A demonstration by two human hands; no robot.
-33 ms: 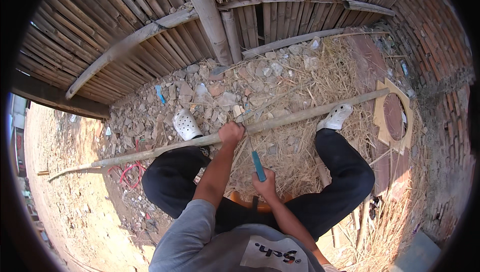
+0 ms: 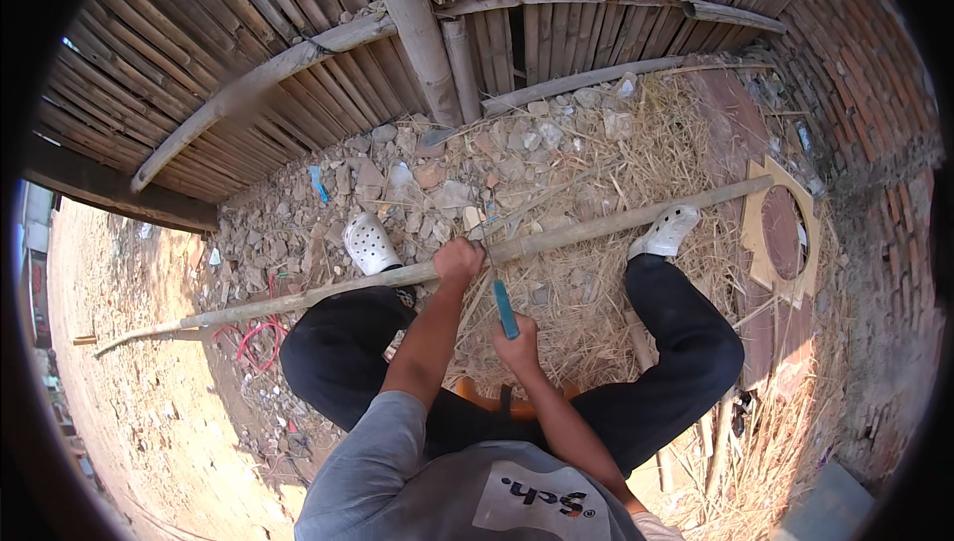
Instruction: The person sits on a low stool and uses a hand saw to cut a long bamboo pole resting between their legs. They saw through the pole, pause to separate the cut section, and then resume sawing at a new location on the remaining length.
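Where the bamboo fence (image 2: 298, 74) meets ground strewn with rubble (image 2: 437, 168) and straw (image 2: 646, 144), a long pole (image 2: 596, 226) lies slantwise across the seated person's knees, between two white clogs (image 2: 369, 242). The left hand (image 2: 458, 261) has its fingers wrapped tightly round the pole's middle. The right hand (image 2: 518, 345), just below, grips a blue-handled tool (image 2: 505, 307) in a closed fist, its tip pointing at the pole.

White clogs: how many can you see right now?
2. One white clog lies on the rubble just beyond the long pole, left of the left hand. The other white clog is on the straw to the right, touching the pole.
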